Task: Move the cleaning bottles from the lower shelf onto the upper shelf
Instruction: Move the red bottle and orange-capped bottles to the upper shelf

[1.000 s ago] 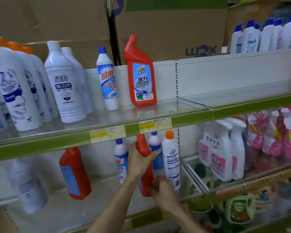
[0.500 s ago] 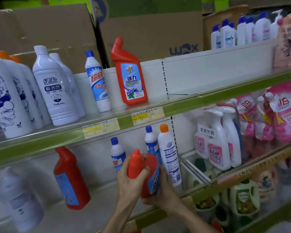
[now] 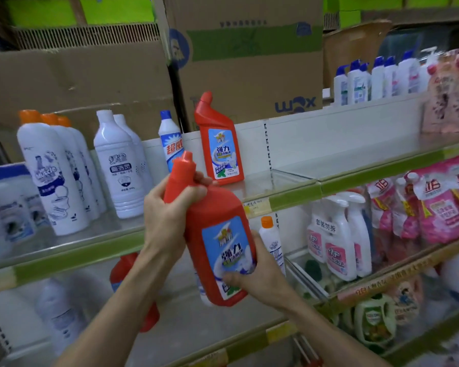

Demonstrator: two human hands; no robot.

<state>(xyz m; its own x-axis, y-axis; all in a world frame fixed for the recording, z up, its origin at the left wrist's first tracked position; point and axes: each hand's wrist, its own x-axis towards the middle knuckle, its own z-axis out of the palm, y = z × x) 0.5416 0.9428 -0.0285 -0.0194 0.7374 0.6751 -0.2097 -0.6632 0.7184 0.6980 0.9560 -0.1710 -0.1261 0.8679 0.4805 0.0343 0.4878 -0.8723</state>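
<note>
left hand fingers wrap red bottle neck; right hand grips base.

Much of the lower shelf sits behind the arms and the held bottle

The red bottle in both hands covers a blue-and-white bottle behind it, only a sliver showing; a second red bottle is half hidden by the left forearm; the white bottle at lower left is blurred, label unreadable; the pink pouches run off the right edge
</note>
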